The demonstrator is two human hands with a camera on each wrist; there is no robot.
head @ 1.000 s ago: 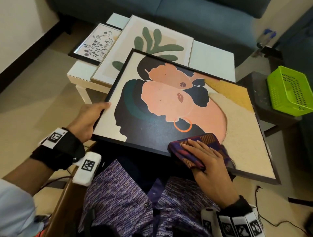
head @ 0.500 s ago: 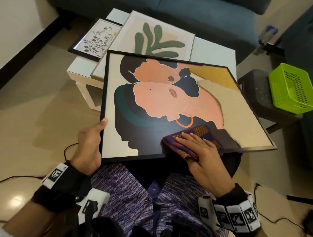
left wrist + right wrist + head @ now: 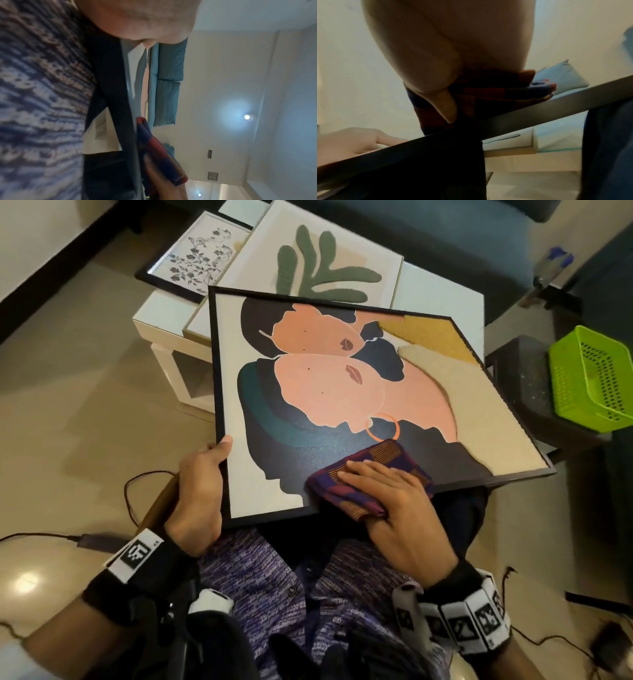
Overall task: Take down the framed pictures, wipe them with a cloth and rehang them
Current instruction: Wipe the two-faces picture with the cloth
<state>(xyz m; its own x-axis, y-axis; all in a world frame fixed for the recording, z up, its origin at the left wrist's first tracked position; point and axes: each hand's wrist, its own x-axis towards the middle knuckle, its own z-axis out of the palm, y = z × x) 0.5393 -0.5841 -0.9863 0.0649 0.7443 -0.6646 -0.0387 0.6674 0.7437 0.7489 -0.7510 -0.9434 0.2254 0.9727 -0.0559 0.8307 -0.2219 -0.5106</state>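
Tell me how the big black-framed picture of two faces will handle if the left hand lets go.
The black-framed picture looks stiff and broad. It overhangs the lap, so it would probably tip or slide. The right hand lies flat on the checked cloth, likely giving little hold.

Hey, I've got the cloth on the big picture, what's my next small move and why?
Probably sweep the cloth up and away across the big picture: your right hand presses it flat at the near edge, the rest lies uncovered, and your left hand grips the frame's side.

Floor [image 3: 85,405] open L, table [image 3: 442,292] ahead, basket [image 3: 561,392] R
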